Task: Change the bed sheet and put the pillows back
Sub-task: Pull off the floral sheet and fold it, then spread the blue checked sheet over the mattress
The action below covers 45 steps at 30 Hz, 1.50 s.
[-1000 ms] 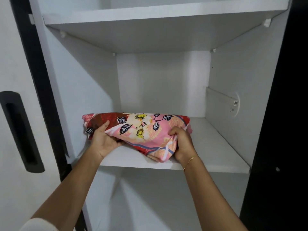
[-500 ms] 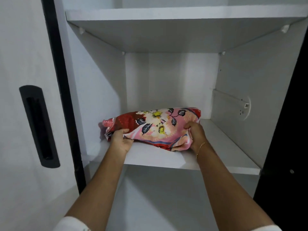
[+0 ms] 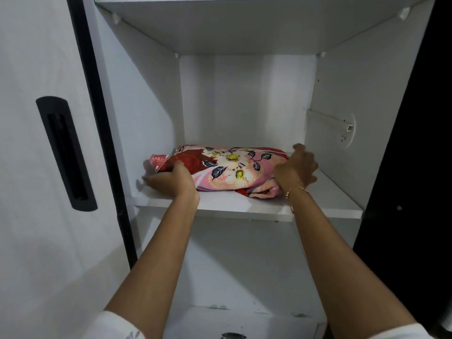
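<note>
White panels line the open wardrobe in the head view, and a folded bed sheet (image 3: 230, 171), red and pink with pale flowers and dark leaves, lies on the middle shelf (image 3: 247, 207), toward its left and far part. At the bundle's left end the left hand (image 3: 172, 179) touches the cloth with its thumb up against the red fold and its fingers stretched out leftward along the shelf, relaxed rather than curled round anything. At the right end, the right hand (image 3: 297, 168) rests against the sheet with fingers loosely spread and blurred, gripping nothing that shows; a thin bracelet (image 3: 293, 192) circles its wrist. Left of the opening stands a white door (image 3: 31, 167) with a black recessed handle (image 3: 66, 152).
</note>
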Each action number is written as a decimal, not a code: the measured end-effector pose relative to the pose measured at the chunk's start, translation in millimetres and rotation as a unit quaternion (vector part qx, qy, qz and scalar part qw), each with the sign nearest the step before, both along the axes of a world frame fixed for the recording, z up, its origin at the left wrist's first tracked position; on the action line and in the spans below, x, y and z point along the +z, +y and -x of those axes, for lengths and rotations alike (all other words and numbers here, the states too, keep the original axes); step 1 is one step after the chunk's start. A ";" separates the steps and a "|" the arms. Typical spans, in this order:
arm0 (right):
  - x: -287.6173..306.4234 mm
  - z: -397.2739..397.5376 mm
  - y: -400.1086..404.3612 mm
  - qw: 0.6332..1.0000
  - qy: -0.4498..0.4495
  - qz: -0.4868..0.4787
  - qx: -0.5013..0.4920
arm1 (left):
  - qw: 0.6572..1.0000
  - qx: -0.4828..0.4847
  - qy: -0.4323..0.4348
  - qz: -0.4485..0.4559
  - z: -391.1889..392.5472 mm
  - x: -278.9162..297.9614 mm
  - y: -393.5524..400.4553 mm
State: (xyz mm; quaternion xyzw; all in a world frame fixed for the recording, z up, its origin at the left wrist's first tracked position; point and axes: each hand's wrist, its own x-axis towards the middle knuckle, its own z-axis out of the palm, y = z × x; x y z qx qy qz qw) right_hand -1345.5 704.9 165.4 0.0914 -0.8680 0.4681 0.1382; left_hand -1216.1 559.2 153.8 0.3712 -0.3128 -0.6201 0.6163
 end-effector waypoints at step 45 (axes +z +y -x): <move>-148.6 -240.7 76.8 0.676 0.388 0.112 0.617 | 0.661 0.282 -0.660 0.220 -217.2 -144.5 252.3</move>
